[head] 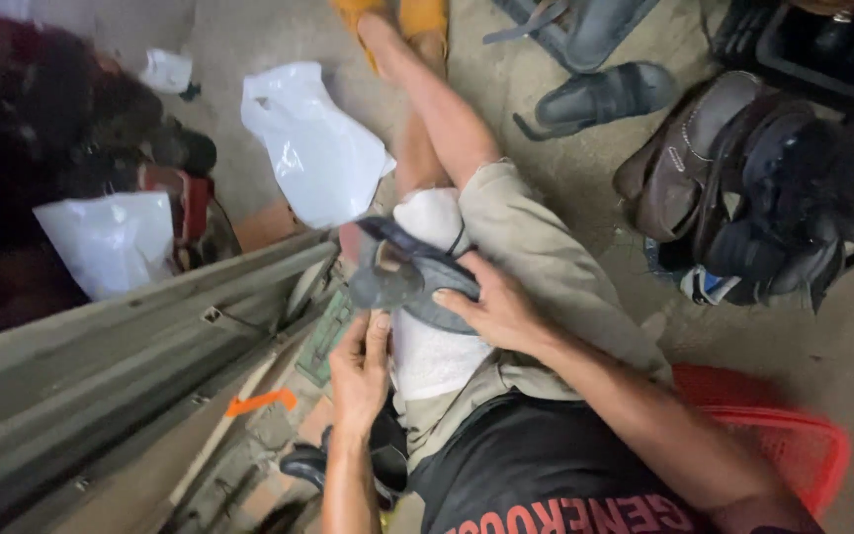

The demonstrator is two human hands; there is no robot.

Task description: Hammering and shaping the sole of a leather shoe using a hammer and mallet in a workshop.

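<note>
**Two hands on a grey sandal, on a lap**

At the far left of the frame there is a dark red, blurry heap (pixel 42 129); what it is made of is too hard to see. Two white plastic bags show: one (pixel 111 242) at middle left, one (pixel 313 138) at upper middle. A long grey metal rail (pixel 130 346) runs across the lower left, and its end is cut off by the edge.

In the middle, the left hand (pixel 360 371) is closed on the lower edge of a grey sandal (pixel 407 277), thumb up. The right hand (pixel 496 311) lies flat on the sandal, fingers pressing on its strap. The sandal sits on a white cloth (pixel 437 346) over the person's knee.

At the lower right, a red plastic basket (pixel 793 445) is half hidden by the arm. At the upper right lie one loose dark sandal (pixel 605 97) and a pile of shoes (pixel 743 198), too tangled to count. The floor (pixel 565 168) is bare grey concrete.
</note>
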